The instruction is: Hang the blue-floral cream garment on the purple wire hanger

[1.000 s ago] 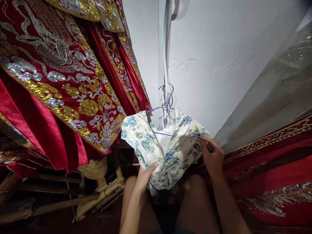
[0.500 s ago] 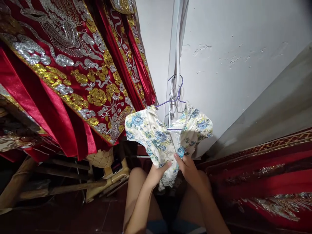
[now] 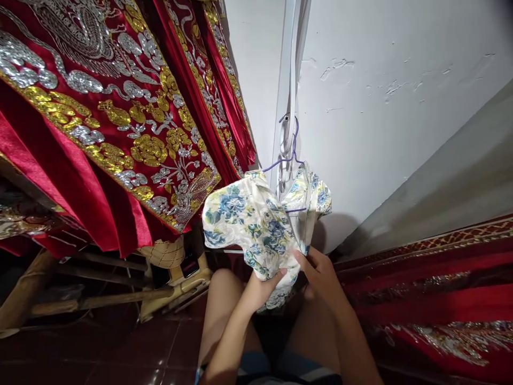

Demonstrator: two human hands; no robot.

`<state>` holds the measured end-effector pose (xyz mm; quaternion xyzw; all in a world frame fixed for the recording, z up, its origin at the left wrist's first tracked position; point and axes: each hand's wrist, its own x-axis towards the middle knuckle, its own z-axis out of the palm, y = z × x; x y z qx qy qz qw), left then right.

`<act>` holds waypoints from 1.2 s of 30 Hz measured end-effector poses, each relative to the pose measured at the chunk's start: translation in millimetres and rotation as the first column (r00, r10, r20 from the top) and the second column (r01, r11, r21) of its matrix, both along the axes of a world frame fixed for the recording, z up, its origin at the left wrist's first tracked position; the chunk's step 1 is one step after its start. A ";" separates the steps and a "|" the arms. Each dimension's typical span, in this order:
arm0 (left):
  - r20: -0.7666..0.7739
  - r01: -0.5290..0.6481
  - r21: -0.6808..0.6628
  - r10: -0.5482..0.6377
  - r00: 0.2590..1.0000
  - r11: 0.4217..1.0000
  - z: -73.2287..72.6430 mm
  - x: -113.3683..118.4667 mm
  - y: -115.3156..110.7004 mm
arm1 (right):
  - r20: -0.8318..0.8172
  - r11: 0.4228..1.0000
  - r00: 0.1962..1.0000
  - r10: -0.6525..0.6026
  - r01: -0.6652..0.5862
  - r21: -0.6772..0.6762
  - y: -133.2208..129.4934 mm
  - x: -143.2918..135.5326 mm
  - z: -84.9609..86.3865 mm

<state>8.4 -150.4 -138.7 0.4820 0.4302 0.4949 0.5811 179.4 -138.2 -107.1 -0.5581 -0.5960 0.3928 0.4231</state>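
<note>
The floral top (image 3: 266, 224) and purple hanger (image 3: 294, 153) have swivelled; the right hand (image 3: 320, 271) has moved from the sleeve (image 3: 324, 199) inward

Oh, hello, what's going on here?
Someone is handling a short-sleeved floral garment on a purple hanger, in front of a white wall. The left hand grips the garment low down, thumb on top, and the right hand holds its front edge close by. A red sequined garment hangs to the left.

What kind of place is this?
Probably an indoor room where clothes or costumes are kept, possibly a shop or a home; can't tell which. Signs: red cloth with gold and silver sequin work, and a floral garment on a purple hanger by a white wall.
</note>
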 end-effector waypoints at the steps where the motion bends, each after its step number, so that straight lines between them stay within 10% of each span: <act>1: 0.008 -0.009 -0.018 0.009 1.000 1.000 0.7 -0.7 -0.3 | 0.024 0.999 0.999 0.047 -0.047 -0.013 -1.3 6.1 4.3; 9: 0.097 -0.388 -0.182 0.409 0.907 0.904 -10.1 -6.5 5.7 | 0.155 0.964 0.961 0.231 -0.205 -0.167 -11.9 18.0 17.2; 15: 0.029 -0.796 0.258 0.819 0.573 0.548 -36.0 -19.0 -1.3 | 0.003 0.946 0.964 0.267 -0.261 -0.192 -10.5 12.4 12.5; 20: -0.277 -0.271 0.477 0.436 0.856 0.836 -24.6 -0.3 -7.8 | -0.113 0.953 0.963 0.246 -0.262 -0.154 -9.4 -8.4 -2.3; 25: -0.303 -0.128 0.414 0.269 0.914 0.901 -7.1 16.6 11.3 | -0.361 0.933 0.912 0.192 -0.284 -0.221 -3.9 -26.9 0.1; 30: -0.342 -0.007 0.421 0.166 0.925 0.907 -11.5 15.4 17.7 | -0.602 0.958 0.798 -0.018 -0.158 -0.239 31.9 -16.6 45.3; 36: -0.398 0.033 0.423 0.153 0.905 0.905 -18.7 7.4 20.9 | -0.568 0.994 0.817 0.098 -0.113 0.009 73.8 -12.8 121.5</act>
